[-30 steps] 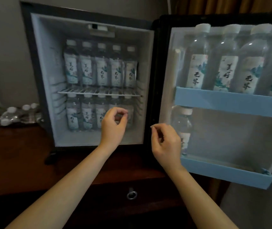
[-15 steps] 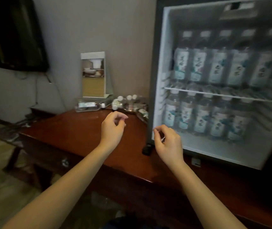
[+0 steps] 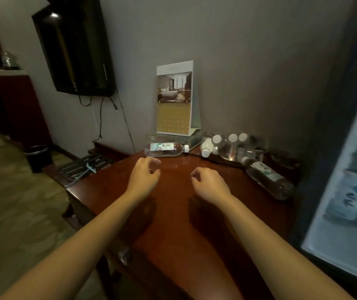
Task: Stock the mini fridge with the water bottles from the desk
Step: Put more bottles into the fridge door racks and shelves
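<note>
Left hand [image 3: 144, 177] and right hand [image 3: 209, 182] hang loosely curled, empty, over the table [image 3: 173, 215]. Beyond the left, a water bottle [image 3: 164, 148] lies sideways, label unreadable.

Nothing legible: label on bottle [image 3: 162, 147] just past left hand [image 3: 144, 176] fingers is blurred script (desk calendar [image 3: 174, 105] print too small).

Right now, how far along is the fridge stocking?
Done: the fridge already shows blurred rows of bottles inside. In hand: nothing; the left hand and right hand hover empty over the desk, fingers loosely curled. Left: a single bottle by the calendar, a bottle cluster against the wall, a last bottle beside the fridge.
</note>
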The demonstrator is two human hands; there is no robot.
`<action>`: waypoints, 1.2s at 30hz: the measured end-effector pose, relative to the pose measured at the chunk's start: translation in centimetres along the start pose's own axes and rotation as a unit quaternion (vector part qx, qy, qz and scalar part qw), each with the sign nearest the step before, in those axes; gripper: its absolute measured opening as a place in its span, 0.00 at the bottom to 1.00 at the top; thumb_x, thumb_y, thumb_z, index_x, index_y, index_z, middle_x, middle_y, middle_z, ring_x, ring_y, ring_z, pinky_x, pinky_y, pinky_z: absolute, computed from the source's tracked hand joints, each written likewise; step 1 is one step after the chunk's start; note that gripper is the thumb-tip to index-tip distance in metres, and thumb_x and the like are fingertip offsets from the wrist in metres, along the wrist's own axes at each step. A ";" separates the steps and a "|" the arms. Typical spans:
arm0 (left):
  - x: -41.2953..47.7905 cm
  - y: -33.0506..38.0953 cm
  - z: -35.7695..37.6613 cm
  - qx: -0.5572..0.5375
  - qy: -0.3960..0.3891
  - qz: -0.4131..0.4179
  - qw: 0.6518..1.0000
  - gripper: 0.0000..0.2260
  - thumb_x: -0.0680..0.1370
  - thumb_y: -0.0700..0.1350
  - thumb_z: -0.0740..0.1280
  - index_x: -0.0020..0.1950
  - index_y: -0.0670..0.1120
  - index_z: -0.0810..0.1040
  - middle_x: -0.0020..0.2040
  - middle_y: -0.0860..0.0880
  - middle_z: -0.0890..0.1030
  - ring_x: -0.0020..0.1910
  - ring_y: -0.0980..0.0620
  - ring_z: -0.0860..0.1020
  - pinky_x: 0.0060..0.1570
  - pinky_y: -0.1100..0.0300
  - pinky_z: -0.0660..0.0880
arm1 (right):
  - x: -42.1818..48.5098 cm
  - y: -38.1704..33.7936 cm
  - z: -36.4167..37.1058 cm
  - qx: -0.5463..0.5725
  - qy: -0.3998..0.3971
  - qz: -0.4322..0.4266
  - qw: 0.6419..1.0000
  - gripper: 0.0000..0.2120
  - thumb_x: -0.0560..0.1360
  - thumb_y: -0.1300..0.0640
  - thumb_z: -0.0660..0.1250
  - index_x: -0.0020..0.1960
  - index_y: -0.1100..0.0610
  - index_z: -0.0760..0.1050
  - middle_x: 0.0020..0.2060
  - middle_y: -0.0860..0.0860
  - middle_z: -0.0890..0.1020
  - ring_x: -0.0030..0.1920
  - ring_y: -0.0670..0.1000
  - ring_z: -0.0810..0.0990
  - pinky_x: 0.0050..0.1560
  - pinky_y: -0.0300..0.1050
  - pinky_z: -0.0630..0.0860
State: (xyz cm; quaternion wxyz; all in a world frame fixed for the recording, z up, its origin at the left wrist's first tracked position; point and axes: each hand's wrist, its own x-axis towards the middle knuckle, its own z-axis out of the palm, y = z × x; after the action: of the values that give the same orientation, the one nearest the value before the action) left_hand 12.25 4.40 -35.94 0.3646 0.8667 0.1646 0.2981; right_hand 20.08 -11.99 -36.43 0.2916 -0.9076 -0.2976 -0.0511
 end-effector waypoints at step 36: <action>4.5 -4.5 0.2 0.273 -0.146 0.007 0.951 0.27 0.60 0.68 0.71 0.49 0.51 0.74 0.49 0.53 0.79 0.42 0.55 0.75 0.40 0.61 0.71 | 4.6 0.4 3.9 0.183 -0.091 0.098 0.974 0.29 0.78 0.43 0.59 0.71 0.56 0.53 0.59 0.54 0.78 0.60 0.55 0.76 0.61 0.47 0.71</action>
State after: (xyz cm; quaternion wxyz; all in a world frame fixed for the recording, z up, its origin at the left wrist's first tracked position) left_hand 15.51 9.61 -37.55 0.1318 0.9683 0.1789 0.1142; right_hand 23.82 -7.74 -38.61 0.4284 -0.8643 -0.2368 0.1159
